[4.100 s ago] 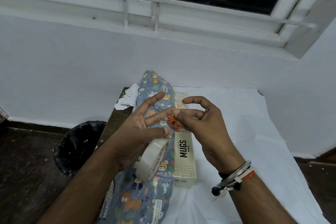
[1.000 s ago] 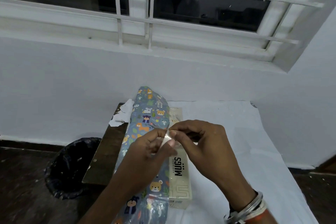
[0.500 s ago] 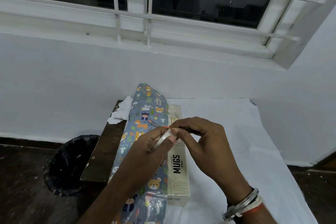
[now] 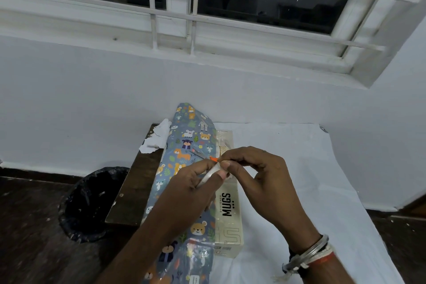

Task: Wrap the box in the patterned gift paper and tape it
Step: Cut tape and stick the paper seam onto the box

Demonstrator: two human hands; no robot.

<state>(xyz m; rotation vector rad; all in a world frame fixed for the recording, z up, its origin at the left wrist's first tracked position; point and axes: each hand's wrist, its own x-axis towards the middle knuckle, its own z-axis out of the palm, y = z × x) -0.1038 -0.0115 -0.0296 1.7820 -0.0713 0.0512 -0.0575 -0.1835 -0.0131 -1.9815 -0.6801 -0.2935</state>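
A long cream box printed "MUGS" lies on the white cloth. The blue animal-patterned gift paper lies along the box's left side and stretches toward the wall. Above them, my left hand grips a roll of clear tape, thumb on its rim. My right hand is curled, its fingertips meeting the left hand's at the tape. It holds small orange-handled scissors, whose thin blades point left over the paper. Most of the roll is hidden by my fingers.
A white cloth covers the table, whose dark wooden left edge is bare. Torn white paper scraps lie at its far left corner. A black bin stands on the floor to the left. The wall and window are close behind.
Four seconds ago the roll hung from my spread left fingers. Now both hands are closed together at the tape. Over the last second the scissor blades have come into view pointing left.
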